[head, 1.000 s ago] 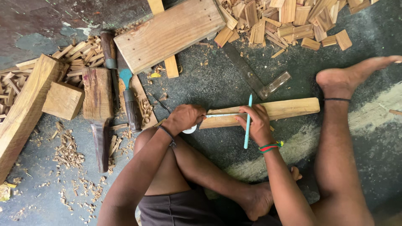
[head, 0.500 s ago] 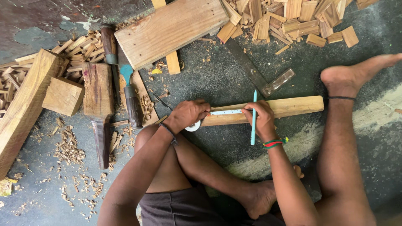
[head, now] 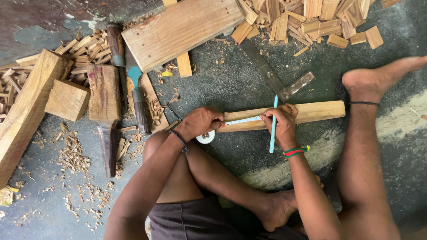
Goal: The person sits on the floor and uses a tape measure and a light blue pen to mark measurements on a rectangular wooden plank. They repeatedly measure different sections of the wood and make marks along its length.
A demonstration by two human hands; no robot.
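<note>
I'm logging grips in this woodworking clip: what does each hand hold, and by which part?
Right hand grips a light blue pencil near its upper end; left hand presses the tape measure onto the wooden stick.

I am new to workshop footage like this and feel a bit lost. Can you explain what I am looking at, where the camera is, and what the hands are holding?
The camera sits on the person's head and looks straight down, so you see their own arms, knees and bare feet on a dark floor. The left hand presses a tape measure flat along a long wooden stick; the tape's round white case lies by the wrist. The right hand holds a light blue pencil with its tip at the stick. Around them lie a wide plank, a wooden mallet, a square block, a heavy beam, cut wood pieces and shavings.
</note>
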